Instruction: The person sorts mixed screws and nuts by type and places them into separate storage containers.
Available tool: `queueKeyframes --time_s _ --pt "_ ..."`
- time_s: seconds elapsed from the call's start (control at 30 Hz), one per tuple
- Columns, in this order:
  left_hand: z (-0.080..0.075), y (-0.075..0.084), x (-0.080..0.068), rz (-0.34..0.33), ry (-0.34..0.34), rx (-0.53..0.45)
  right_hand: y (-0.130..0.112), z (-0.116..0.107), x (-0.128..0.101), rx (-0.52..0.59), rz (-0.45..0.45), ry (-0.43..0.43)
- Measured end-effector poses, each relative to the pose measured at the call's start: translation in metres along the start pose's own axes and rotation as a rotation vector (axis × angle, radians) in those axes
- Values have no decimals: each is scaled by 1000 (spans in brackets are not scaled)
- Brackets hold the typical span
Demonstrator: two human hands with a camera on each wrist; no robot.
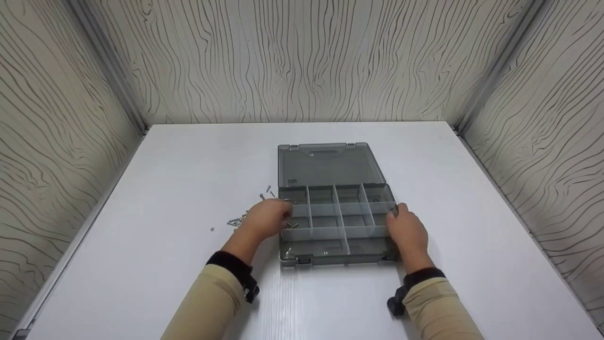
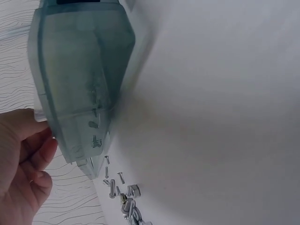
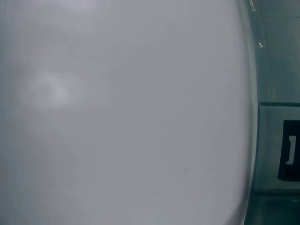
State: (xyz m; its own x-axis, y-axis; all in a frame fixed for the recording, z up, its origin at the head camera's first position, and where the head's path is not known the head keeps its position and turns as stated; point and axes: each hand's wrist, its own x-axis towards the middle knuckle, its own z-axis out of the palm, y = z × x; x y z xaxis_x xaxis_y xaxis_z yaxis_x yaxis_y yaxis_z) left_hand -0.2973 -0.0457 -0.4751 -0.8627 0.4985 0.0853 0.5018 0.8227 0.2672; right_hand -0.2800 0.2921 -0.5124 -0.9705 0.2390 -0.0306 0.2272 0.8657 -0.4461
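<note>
Left hand [image 1: 266,218] curled over box's 9 o'clock edge | right hand [image 1: 408,230] gripping 3 o'clock edge | box [image 1: 337,222]: smoky-grey, see-through, divided, lid laid open toward 12 o'clock | screws [image 1: 238,220] scattered at 9 o'clock.

Smoky grey translucent organiser box [image 1: 330,208], white table [image 1: 165,189], wavy wood-grain beige walls [image 1: 302,61].

One open organizer box [image 1: 336,208] with about ten compartments, two hands, and a scatter of small screws [image 1: 238,219] too many to count.
</note>
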Motion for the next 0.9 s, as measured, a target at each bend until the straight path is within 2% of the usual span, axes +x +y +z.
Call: queueKeyframes --time_s 0.13,0.23,0.4,0.5,0.6,0.73,0.9 --pt "-3 -3 0 22 16 -45 0 0 0 -2 -7 7" --pt "-6 -6 -1 23 40 -33 0 0 0 -3 -10 8" --pt "-7 -13 -5 -20 83 11 1 0 0 -10 -4 4" --pt "-5 -19 -9 -59 83 33 1 0 0 -7 0 -1" --pt "-2 -25 -13 -120 31 52 1 0 0 -2 -5 -2" --pt "2 -32 -18 -216 -87 81 1 0 0 -1 -9 -2" --pt "5 -34 -22 -260 -155 93 1 0 0 -8 4 -7"
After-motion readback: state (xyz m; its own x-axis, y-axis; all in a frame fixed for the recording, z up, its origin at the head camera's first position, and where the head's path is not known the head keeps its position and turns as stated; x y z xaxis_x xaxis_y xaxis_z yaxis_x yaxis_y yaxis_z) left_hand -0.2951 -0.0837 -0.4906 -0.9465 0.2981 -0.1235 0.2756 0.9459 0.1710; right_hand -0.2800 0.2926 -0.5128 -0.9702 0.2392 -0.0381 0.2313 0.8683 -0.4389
